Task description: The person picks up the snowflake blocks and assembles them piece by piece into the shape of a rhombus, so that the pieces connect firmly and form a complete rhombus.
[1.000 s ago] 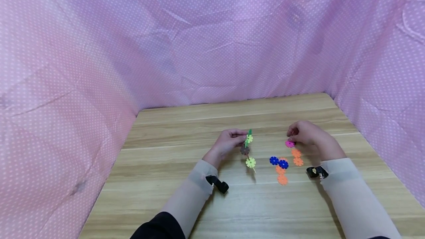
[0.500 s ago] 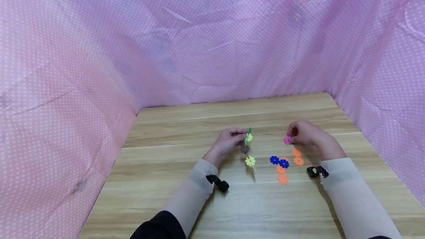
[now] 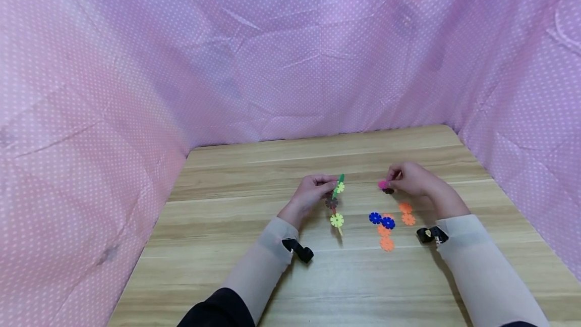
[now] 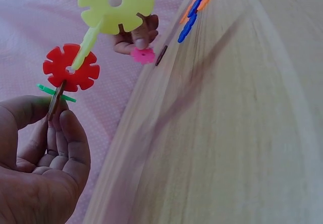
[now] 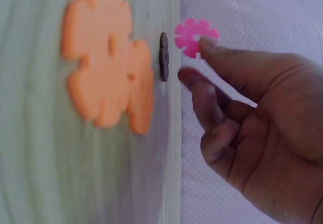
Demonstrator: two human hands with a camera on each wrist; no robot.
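Observation:
My left hand (image 3: 310, 196) pinches a chain of slotted plastic flower discs near its green end. Along the chain sit a brown disc (image 3: 332, 203), a red disc (image 4: 70, 67) and pale yellow discs (image 4: 116, 2), joined at angles to one another. In my right hand (image 3: 415, 179) a pink flower disc (image 5: 194, 37) is pinched by its edge, raised off the table. Just below those fingers, a brown disc (image 5: 164, 57) lies on the wood. The two hands are apart, with the pink disc not touching the chain.
Orange discs (image 3: 406, 214) lie on the wooden table (image 3: 254, 175) in front of my right hand. Left of them, two blue discs (image 3: 381, 221) rest with several orange discs (image 3: 386, 243). Pink dotted cloth (image 3: 290, 64) hangs around the table's back and sides.
My right hand has lifted the pink disc and moved it left, uncovering the brown disc. My left hand keeps its place, while the chain's lower end has swung slightly left.

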